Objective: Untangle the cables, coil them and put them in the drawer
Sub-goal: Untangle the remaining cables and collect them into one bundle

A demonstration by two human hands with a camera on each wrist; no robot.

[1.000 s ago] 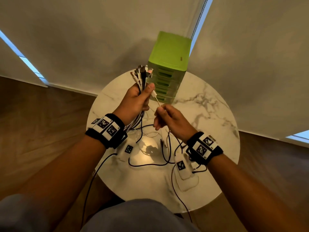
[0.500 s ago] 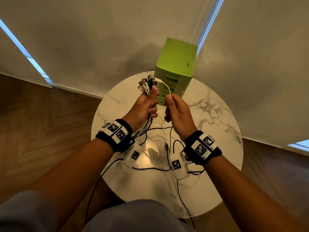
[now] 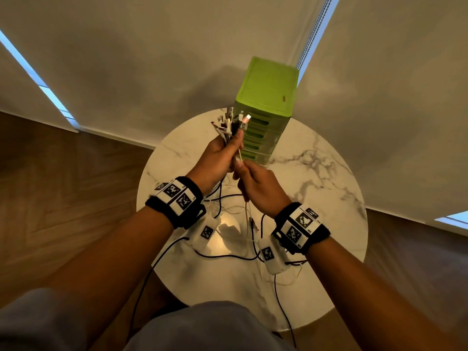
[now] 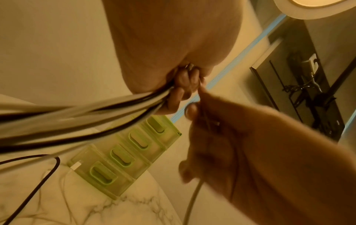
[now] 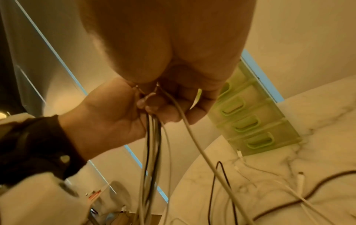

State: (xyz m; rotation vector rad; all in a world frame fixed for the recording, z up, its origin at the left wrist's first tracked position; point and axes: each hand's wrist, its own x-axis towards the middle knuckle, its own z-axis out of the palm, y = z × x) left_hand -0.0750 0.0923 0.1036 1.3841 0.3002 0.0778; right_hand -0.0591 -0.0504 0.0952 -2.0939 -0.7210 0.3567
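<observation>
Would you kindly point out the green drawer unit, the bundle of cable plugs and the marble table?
green drawer unit (image 3: 268,89), head view, its top.
bundle of cable plugs (image 3: 231,121), head view, the plug ends.
marble table (image 3: 316,178), head view, bare surface.

The left hand (image 3: 217,158) closes around a bunch of black and white charging cables (image 3: 229,125), hiding where they cross inside the fist. The plug ends above the thumb are too small to identify. The right hand (image 3: 258,188) covers the stretch of thin white cable (image 5: 194,140) it pinches. In the left wrist view the right hand is blurred, and the cable bunch runs off the left edge. The green plastic drawer tower (image 3: 266,102) is partly hidden behind the cables and hands. The round white marble desk (image 3: 316,193) is covered by both forearms at its near edge.
</observation>
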